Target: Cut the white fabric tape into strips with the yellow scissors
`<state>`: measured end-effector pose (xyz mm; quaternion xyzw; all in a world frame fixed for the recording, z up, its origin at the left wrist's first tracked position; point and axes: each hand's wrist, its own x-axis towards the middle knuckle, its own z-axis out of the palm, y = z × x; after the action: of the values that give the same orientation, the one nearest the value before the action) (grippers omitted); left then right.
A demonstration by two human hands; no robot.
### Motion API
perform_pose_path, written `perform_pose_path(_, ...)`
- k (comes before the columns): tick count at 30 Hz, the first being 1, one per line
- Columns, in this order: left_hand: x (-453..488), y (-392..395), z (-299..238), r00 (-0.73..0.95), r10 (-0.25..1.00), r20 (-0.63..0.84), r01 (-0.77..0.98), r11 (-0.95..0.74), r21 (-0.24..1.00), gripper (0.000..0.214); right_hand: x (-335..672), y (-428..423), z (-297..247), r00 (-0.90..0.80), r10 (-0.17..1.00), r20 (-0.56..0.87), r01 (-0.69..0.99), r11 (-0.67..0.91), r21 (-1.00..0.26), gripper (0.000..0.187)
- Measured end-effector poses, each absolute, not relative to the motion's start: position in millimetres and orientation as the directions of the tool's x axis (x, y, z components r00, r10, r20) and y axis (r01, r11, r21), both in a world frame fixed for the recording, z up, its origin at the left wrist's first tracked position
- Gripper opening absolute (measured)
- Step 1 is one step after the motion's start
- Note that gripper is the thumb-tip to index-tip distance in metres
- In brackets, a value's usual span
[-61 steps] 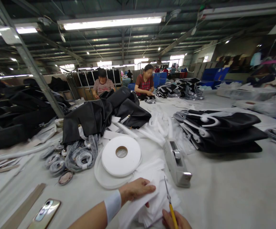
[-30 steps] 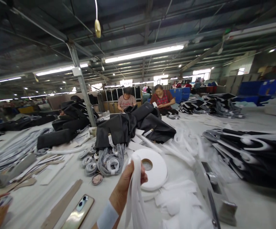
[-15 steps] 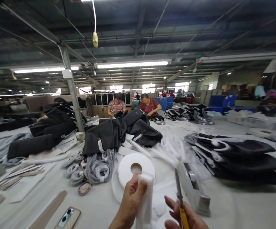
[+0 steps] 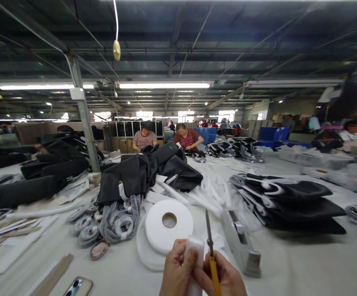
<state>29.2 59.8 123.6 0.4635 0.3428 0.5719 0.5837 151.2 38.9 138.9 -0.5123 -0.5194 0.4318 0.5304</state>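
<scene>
My left hand point(image 4: 178, 263) is closed round a white strip of soft foam-like material point(image 4: 196, 248), its thumb pressed flat on the front. A pair of scissors with yellow handles point(image 4: 214, 273) rests in my right hand point(image 4: 224, 273), blades pointing up and away from me. The fingers of that hand meet the strip beside my left thumb. Just beyond my hands lies a large white roll point(image 4: 156, 226) with a cardboard core. The lower end of the strip runs out of view at the bottom edge.
A grey tape dispenser point(image 4: 243, 246) stands right of my hands. Black bags point(image 4: 129, 174) with wrapped straps lie ahead left, more black pieces point(image 4: 295, 205) are stacked right. A phone point(image 4: 79, 287) lies front left. Two co-workers point(image 4: 146, 137) sit across the table.
My right hand has come left with the scissors, and its fingers now touch the strip. My left hand sits lower and further right in view. The whole scene has shifted slightly left.
</scene>
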Motion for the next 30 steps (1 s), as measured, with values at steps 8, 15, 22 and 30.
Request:
perform_pose_path(8,13,43,97,0.481,0.869,-0.116,-0.215,0.245,0.945,0.069,167,54,117,0.211,0.977,-0.044,-0.038,-0.037,-0.999,0.046)
perform_pose_path(15,16,38,65,0.499,0.857,-0.124,-0.326,0.319,0.89,0.065,163,50,105,0.22,0.969,-0.11,0.015,-0.116,-0.993,0.042)
perform_pose_path(22,27,44,51,0.372,0.911,-0.177,-0.404,0.331,0.853,0.066,159,51,93,0.28,0.954,-0.109,0.079,-0.136,-0.988,0.037)
perform_pose_path(30,23,45,54,0.409,0.848,-0.338,-0.44,0.508,0.741,0.06,154,45,95,0.207,0.966,-0.153,0.0,-0.156,-0.988,0.041)
